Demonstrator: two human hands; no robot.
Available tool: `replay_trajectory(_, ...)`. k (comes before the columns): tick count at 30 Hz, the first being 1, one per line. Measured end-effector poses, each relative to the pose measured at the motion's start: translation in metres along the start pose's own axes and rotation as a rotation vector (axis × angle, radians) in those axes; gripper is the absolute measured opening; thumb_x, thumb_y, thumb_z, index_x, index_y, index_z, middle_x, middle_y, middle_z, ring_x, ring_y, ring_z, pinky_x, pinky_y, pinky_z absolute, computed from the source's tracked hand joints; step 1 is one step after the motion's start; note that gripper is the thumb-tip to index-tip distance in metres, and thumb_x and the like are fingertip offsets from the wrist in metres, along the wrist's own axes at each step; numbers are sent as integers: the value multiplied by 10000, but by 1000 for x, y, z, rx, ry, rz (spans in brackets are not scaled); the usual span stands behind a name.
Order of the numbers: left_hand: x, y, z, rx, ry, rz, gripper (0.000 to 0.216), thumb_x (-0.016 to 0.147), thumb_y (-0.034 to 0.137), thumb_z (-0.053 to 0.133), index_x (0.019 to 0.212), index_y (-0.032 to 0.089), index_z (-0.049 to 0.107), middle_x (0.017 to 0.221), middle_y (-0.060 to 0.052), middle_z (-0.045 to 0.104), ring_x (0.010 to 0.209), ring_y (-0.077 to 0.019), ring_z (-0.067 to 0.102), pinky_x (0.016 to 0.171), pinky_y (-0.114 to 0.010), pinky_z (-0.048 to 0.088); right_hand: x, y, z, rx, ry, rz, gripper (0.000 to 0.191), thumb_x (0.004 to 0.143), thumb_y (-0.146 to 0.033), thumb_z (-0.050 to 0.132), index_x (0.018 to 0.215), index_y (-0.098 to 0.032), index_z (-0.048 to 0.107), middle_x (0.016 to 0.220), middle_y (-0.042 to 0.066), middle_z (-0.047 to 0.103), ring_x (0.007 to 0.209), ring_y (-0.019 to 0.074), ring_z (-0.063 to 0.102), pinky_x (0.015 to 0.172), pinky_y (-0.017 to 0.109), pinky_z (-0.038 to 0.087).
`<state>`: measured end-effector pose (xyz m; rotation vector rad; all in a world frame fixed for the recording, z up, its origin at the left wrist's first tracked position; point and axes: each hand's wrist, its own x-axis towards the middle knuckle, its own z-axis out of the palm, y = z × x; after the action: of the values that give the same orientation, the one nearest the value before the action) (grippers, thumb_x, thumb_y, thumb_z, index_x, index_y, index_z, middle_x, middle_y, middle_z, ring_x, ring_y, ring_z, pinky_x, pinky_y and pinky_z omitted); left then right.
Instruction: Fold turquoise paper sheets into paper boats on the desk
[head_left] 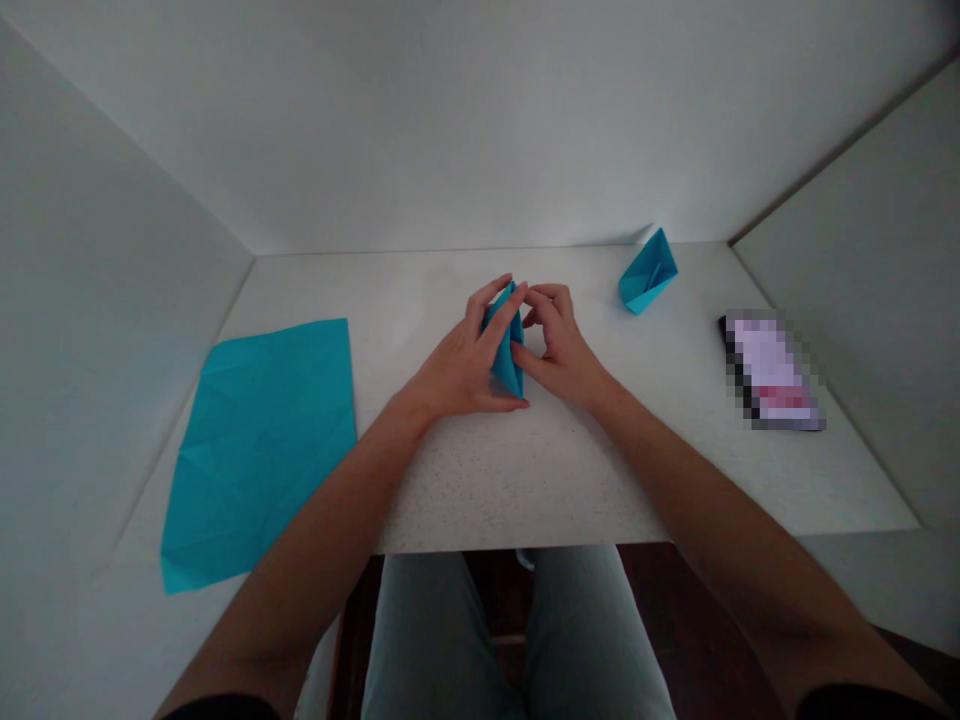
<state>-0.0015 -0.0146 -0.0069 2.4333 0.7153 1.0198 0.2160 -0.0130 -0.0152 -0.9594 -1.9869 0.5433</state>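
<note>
Both hands are at a small folded piece of blue paper (508, 365) near the middle of the white table. My left hand (480, 360) grips it from the left, with fingers over its top end and the thumb by its lower end. From the right, my right hand (559, 345) has its thumb and curled fingers on the paper's right edge. The fingers cover part of the folds. A finished-looking blue paper boat (648, 272) stands at the back right, apart from both hands.
A creased blue paper sheet (262, 440) lies on the left, overhanging the front edge of the table (517, 500). On the right lies a phone (772, 370) with a blurred screen. Walls (465, 130) enclose the table at the back and both sides.
</note>
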Motion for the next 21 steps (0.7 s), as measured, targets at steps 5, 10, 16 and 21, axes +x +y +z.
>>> replay_trajectory(5, 2, 2, -1, 16, -25, 33, 1483, 703, 549, 1021, 1815, 351, 60, 1818, -216, 238, 1675, -486, 310, 1316, -695, 399, 3, -8, 1, 35, 14, 18, 758, 844, -230, 734, 1569, -310, 529, 1363, 119, 558, 1260, 324, 561, 938, 480, 652)
replay_trajectory(10, 2, 2, -6, 62, 10, 9, 1368, 734, 647, 980, 1799, 344, 176, 1780, -214, 321, 1645, -472, 364, 1297, -683, 423, 4, -12, -3, 40, 66, 6, 589, 890, -179, 672, 1463, -308, 622, 1327, 111, 601, 1233, 304, 598, 921, 464, 659)
replay_trajectory(16, 3, -1, -9, 59, 93, 31, 1261, 778, 710, 929, 1762, 311, 249, 1679, -206, 449, 1585, -443, 432, 1279, -659, 436, 9, -15, -15, 87, 137, 1, 252, 1041, -352, 673, 1282, -321, 737, 1212, 83, 654, 1078, 259, 652, 855, 422, 660)
replay_trajectory(21, 4, 3, -11, 65, 150, -6, 1158, 787, 685, 924, 1705, 319, 320, 1622, -184, 532, 1513, -418, 532, 1240, -637, 480, 11, -20, -25, 101, 141, 62, 296, 1067, -581, 670, 1159, -323, 782, 1158, 77, 688, 1032, 248, 680, 888, 432, 660)
